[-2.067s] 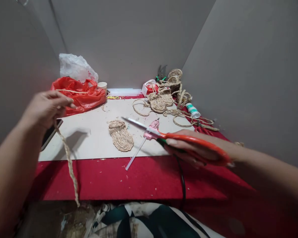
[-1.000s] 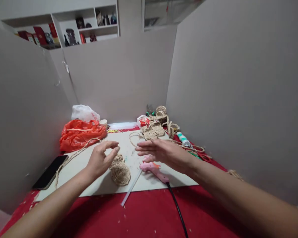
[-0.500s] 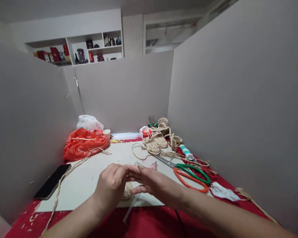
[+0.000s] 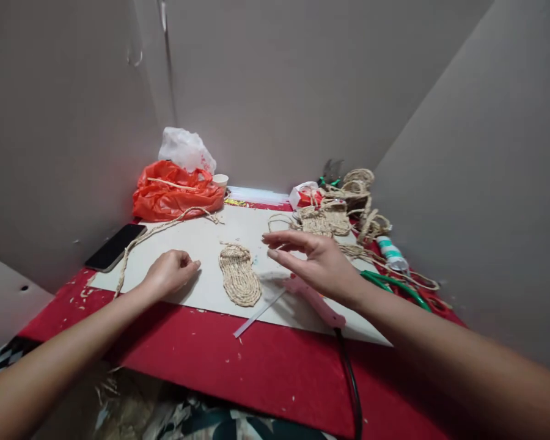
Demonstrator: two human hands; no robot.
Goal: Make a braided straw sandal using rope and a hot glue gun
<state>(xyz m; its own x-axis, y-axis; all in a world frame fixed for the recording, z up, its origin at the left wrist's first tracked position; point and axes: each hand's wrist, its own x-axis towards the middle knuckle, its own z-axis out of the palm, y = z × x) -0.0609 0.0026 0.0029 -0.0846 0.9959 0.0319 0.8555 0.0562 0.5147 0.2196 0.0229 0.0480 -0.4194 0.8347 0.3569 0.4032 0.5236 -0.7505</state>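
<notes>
A small slipper-shaped piece of coiled straw cord [image 4: 241,278] lies flat on the white board [image 4: 201,235], between my hands and touched by neither. To its left, my left hand [image 4: 172,273] is closed loosely at the board's edge, fingers curled and thumb out, with nothing visible in it. My right hand [image 4: 311,256] hovers to the right of the slipper piece, fingers stretched out and holding nothing. Beneath it lies a pink hot glue gun [image 4: 321,305], partly hidden by the hand, with a translucent glue stick [image 4: 259,313] poking out.
Woven slippers [image 4: 318,221] and straw cord [image 4: 357,183] are heaped at the back right. Green scissor handles [image 4: 401,287] show behind my right forearm. A red plastic bag [image 4: 176,195], a paper cup [image 4: 220,181] and a phone [image 4: 115,247] are on the left. A black cable [image 4: 351,373] crosses the red cloth.
My hands were together over the slipper piece; they have now drawn apart, leaving it lying uncovered on the board. The view has tilted down.
</notes>
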